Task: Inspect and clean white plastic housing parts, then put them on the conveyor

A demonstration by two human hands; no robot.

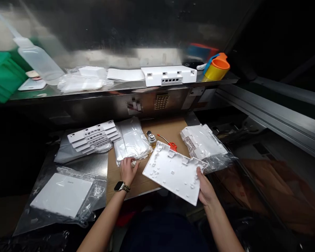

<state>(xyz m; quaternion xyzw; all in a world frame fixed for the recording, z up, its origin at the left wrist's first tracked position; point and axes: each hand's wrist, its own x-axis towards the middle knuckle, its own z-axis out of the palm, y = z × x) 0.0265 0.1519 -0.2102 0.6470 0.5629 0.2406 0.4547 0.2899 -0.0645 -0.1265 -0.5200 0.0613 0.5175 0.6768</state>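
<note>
From the head camera, the right hand [206, 187] grips a white plastic panel [174, 171] by its near right edge, thumb on top, holding it tilted above the cardboard sheet [144, 182] on the workbench — its ribbed inner face turned up. The left hand [127, 169], a watch [119, 186] on its wrist, presses its fingers down on the near end of a stack of clear plastic bags [132, 140]; whether it pinches one I cannot tell. Left of the bags lie fanned white faceplates [93, 136]. A bagged white cover [61, 194] sits nearer, at left. Right of the panel rests a bagged pile of white parts [203, 143], and behind it a red-handled screwdriver [168, 142].
</note>
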